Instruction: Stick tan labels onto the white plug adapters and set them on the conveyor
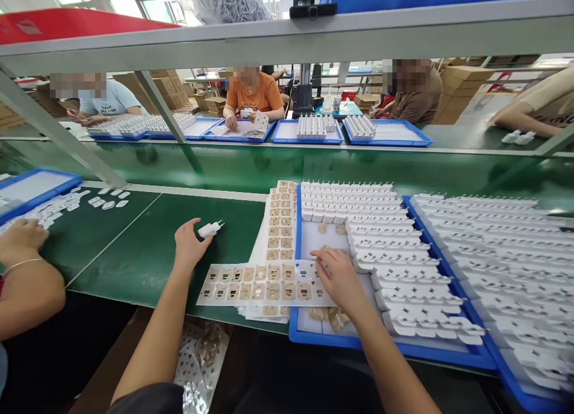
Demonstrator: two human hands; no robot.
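Note:
My left hand (pixel 191 243) pinches a white plug-in charger (pixel 208 229) with two metal pins, held over the green bench with the pins pointing right. My right hand (pixel 337 276) is at the right end of a sheet of tan die-cut stickers (pixel 258 285), its fingers bent on the sheet near the upper edge. Several places at that end of the sheet are bare of stickers. The sheet lies across a stack of similar sheets (pixel 280 222) and the left rim of a blue tray (pixel 298 246). Rows of white chargers (pixel 381 240) fill the tray's right part.
A second tray of chargers (pixel 493 276) stands at the right. Loose tan pieces (pixel 336 318) lie in the near tray. A neighbour's arm (pixel 27 282) and white flat parts (pixel 49 207) are on the left. A shelf rail (pixel 251 43) crosses above; people sit opposite.

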